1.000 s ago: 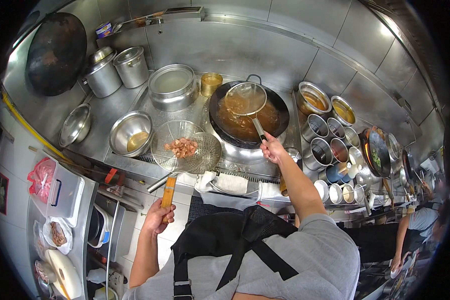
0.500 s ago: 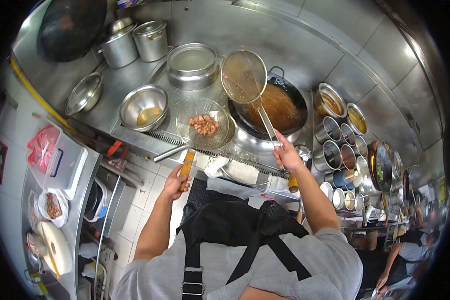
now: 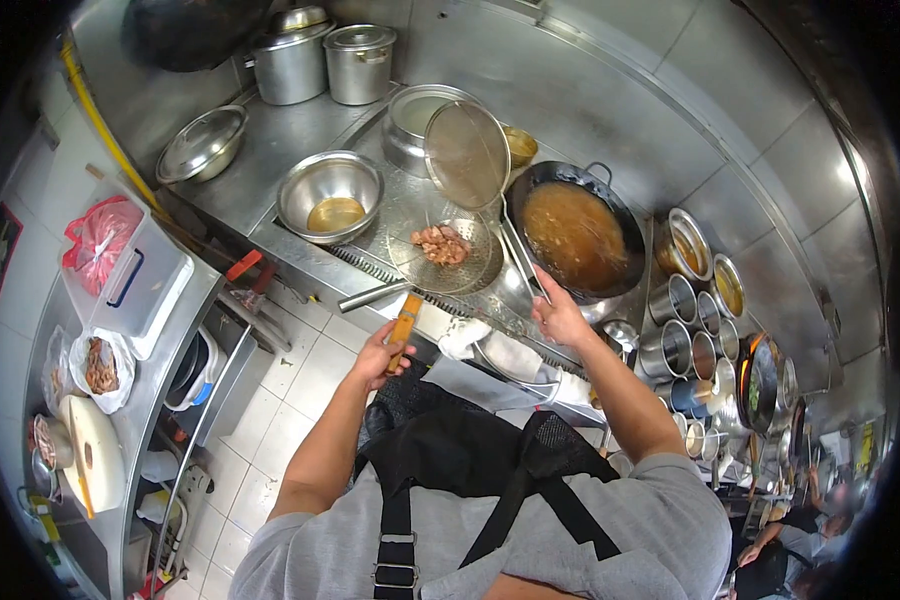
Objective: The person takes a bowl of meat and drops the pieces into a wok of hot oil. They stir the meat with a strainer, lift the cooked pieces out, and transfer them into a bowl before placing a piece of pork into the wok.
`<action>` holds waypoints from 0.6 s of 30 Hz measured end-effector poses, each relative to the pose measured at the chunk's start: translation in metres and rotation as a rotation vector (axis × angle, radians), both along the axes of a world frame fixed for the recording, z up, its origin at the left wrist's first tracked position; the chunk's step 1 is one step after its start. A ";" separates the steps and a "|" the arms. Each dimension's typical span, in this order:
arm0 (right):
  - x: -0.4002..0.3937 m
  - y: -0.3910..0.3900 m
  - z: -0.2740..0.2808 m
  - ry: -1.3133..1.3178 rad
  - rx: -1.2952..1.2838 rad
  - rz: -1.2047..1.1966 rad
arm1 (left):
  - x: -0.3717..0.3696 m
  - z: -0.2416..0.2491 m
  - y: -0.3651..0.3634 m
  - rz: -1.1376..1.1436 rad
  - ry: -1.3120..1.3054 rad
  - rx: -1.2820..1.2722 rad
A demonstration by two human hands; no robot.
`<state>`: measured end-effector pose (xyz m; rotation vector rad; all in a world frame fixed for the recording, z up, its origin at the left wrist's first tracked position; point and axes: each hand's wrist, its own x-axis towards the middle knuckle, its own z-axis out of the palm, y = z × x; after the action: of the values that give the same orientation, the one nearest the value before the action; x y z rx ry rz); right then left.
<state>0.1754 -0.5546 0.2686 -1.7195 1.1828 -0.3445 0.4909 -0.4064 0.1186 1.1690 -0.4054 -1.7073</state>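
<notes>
My left hand (image 3: 382,357) is closed around the wooden handle (image 3: 403,332) of a round perforated skimmer (image 3: 470,272). Pieces of browned meat (image 3: 440,245) lie in the skimmer's bowl. Beneath it, a metal handle (image 3: 373,295) sticks out over the stove edge; what it belongs to is mostly hidden. My right hand (image 3: 558,312) grips the metal handle of a fine mesh strainer (image 3: 467,155). The strainer is tilted up in front of a wide steel pot (image 3: 407,145). To its right stands a black wok (image 3: 630,262) holding brown liquid (image 3: 578,235).
A steel bowl (image 3: 360,180) with some yellowish liquid sits left of the skimmer. Two lidded pots (image 3: 362,75) stand at the back. Steel containers (image 3: 663,350) crowd the right side. On the left are a side counter and a plastic box (image 3: 140,290). A co-worker (image 3: 800,550) is at far right.
The mesh strainer has moved left, off the wok's edge, and its face has turned more sideways. My left hand still holds the skimmer with the meat. The whole view has shifted slightly.
</notes>
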 end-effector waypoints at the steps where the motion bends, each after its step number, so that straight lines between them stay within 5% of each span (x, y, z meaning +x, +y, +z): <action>1: 0.017 -0.003 0.001 -0.143 0.219 -0.006 | 0.001 -0.002 0.003 -0.015 -0.004 -0.014; 10: 0.256 -0.005 -0.078 -0.618 0.819 -0.026 | 0.027 -0.020 0.043 -0.112 0.206 -0.040; 14: 0.299 0.026 -0.043 -0.689 0.883 0.018 | 0.031 -0.014 0.047 -0.179 0.226 -0.007; 16: 0.276 0.028 -0.025 -0.440 0.803 0.555 | 0.032 -0.021 0.041 -0.243 0.231 -0.001; 18: 0.216 0.032 -0.003 -0.365 0.531 0.681 | 0.031 -0.025 0.033 -0.271 0.224 0.004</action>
<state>0.3916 -0.5223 0.2657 -1.4001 0.3324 0.0759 0.5222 -0.3738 0.0932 0.9431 -0.4363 -2.0503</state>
